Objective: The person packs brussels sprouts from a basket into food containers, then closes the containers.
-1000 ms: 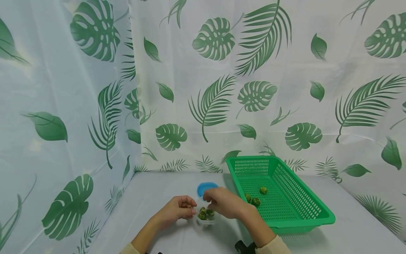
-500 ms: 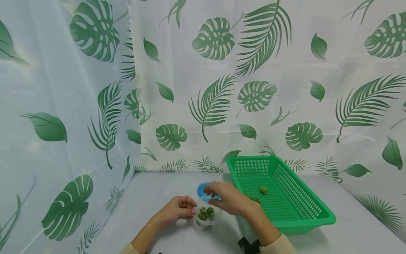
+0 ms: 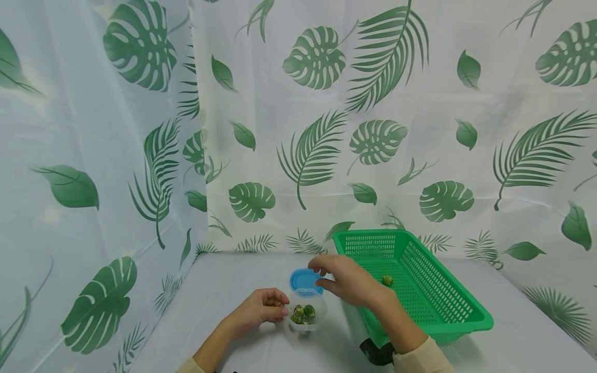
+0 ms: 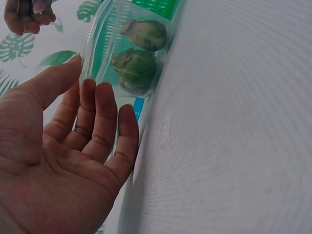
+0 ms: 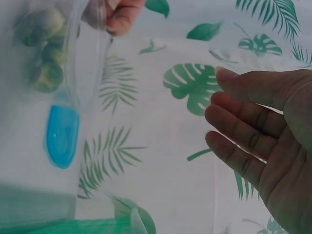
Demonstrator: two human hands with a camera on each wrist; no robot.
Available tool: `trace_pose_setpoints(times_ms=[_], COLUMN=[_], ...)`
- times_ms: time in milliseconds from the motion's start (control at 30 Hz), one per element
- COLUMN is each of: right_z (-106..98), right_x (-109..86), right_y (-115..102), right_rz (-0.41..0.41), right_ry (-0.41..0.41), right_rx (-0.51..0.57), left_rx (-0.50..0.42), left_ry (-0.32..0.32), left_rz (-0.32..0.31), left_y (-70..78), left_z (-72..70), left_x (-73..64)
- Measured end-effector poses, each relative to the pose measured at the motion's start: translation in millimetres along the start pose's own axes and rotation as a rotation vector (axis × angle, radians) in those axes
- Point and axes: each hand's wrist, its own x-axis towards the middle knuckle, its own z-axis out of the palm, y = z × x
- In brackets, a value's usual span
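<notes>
Fingers (image 4: pixel 103 117) of both hands loosely bent, thumbs standing apart. Far left: white sheet (image 3: pixel 100 223) printed with green leaves, hung like a wall; a similar leaf print runs along the back. Next, a beige left sleeve (image 3: pixel 190 366), then the left hand (image 3: pixel 258 312) low over the pale surface (image 3: pixel 219 282), palm turned toward the clear tub (image 3: pixel 303 327). Its thumb and nearest fingertips meet the tub's left rim, lightly by the look of it; the other fingers fan out beneath. The tub stands upright, uncovered, mid-surface, in front of the person. Inside, several green sprouts (image 3: pixel 298 311) bunched together; exact count hard to make out. Just beyond the tub, a blue lid (image 3: pixel 298 278) lies on the surface; cannot tell whether the two touch. Right hand (image 3: pixel 347 280) raised between tub and basket, partly in front of the lid, its fingers curved with a wide gap to the thumb, palm bare. Black device (image 3: pixel 375 355) at that wrist, beside the beige right sleeve (image 3: pixel 422 357). Rightmost, a green basket (image 3: pixel 434 277) with slotted sides, one sprout in plain sight on its floor; the right forearm hides part of its near left side.
</notes>
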Motion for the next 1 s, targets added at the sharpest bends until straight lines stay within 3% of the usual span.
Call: trace_pose_setpoints(times_ms=[467, 633, 1000], right_z=[-21, -30, -46], right_x=[0.7, 2.4, -2.0], right_y=[7, 15, 32], right_rz=[-0.004, -0.016, 0.048], right_ry=[0.085, 0.101, 0.105], right_rx=[-0.084, -0.076, -0.030], left_rx=[0.010, 0.007, 0.005], left_ry=[-0.008, -0.006, 0.002], left_rz=[0.023, 0.012, 0.005], left_y=[-3.0, -2.4, 0.3], left_z=[-1.0, -1.6, 0.6], left_x=[0.8, 0.1, -1.1])
